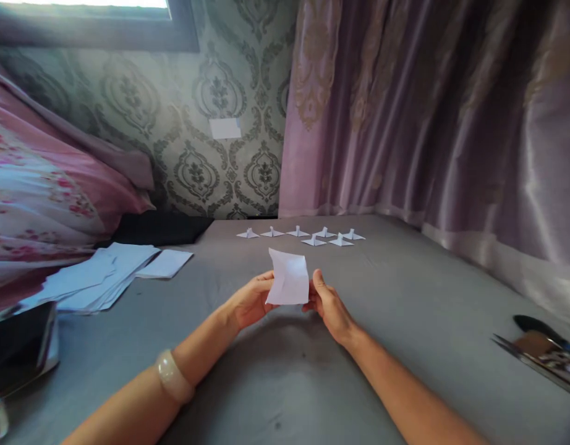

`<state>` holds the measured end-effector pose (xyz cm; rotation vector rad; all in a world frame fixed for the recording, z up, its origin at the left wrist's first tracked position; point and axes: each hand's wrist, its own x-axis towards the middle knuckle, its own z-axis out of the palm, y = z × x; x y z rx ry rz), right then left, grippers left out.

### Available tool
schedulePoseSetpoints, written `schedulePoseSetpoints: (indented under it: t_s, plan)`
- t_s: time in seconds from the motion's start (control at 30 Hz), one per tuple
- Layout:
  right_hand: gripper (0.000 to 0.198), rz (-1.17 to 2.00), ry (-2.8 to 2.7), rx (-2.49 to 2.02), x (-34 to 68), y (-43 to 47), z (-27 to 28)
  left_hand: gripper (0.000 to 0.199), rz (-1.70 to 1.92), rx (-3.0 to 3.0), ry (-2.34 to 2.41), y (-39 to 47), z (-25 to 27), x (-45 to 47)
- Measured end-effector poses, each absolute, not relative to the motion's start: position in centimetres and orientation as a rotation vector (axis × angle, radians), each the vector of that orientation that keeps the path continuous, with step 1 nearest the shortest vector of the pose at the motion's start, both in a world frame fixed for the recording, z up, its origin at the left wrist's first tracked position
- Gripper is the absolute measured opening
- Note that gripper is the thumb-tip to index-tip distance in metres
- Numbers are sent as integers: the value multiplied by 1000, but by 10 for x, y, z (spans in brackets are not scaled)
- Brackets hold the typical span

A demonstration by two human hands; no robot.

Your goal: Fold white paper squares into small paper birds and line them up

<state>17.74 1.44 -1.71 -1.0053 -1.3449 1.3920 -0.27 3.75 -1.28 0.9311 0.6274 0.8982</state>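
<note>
A small, slightly curved sheet of white paper (290, 279) is held up above the grey surface in front of me. My left hand (253, 301) is closed on its left side, with some of the fingers hidden behind the sheet. At the right edge, my right hand (332, 309) has its thumb raised and apart from the fingers. The tips of those fingers reach just behind the lower right corner; whether they touch the paper I cannot tell. Beyond the hands, several folded white paper pieces (314, 240) stand in two rows, each with a small upright peak.
Loose white sheets (94, 278) and a smaller paper stack (165, 264) lie at left, before a black folded item (159, 228). A dark-screened device (18, 346) is at the near left. Scissors (535, 358) lie among items at far right, near the curtain (405, 123).
</note>
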Motion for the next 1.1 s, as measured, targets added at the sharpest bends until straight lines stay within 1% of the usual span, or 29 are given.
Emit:
schedulePoseSetpoints:
  t_s: [0.07, 0.13, 0.2, 0.23, 0.3, 0.33, 0.37, 0.43, 0.5, 0.73, 0.83, 0.87, 0.97, 1.0, 1.1]
  plan:
    - [55, 1364, -1308, -999, 177, 11, -16, 24, 857, 863, 599, 32, -17, 5]
    - [44, 1255, -1309, -1042, 175, 10, -17, 23, 852, 805, 620, 30, -17, 5]
    - [40, 1137, -1321, -1103, 174, 11, -19, 25, 868, 733, 642, 28, -15, 1]
    - [40, 1091, -1328, -1133, 174, 11, -20, 30, 881, 690, 647, 28, -13, -1]
    - [39, 1030, -1341, -1183, 174, 12, -22, 53, 863, 654, 639, 26, -9, -5]
    - [39, 1014, -1357, -1197, 173, 12, -22, 59, 866, 661, 645, 26, -9, -5]
    - [39, 1001, -1380, -1207, 173, 11, -21, 57, 881, 676, 666, 25, -9, -5]
    - [39, 984, -1435, -1222, 173, 9, -20, 42, 933, 702, 760, 23, -11, -2]
    - [40, 994, -1475, -1239, 172, 7, -18, 36, 976, 703, 857, 22, -15, 1]
    - [42, 1086, -1418, -1276, 177, 9, -19, 29, 978, 672, 871, 25, -19, -1]
    - [32, 1103, -1304, -1228, 182, 16, -20, 31, 946, 724, 888, 28, -19, -5]
    - [32, 1079, -1302, -1197, 184, 18, -20, 32, 932, 750, 887, 29, -19, -7]
    - [47, 831, -1550, -1070, 191, 22, -19, 32, 873, 847, 894, 30, -19, -13]
    - [47, 717, -1662, -1023, 192, 23, -18, 32, 847, 887, 903, 31, -19, -14]
    - [36, 442, -1952, -889, 195, 20, -18, 33, 761, 992, 939, 30, -17, -18]
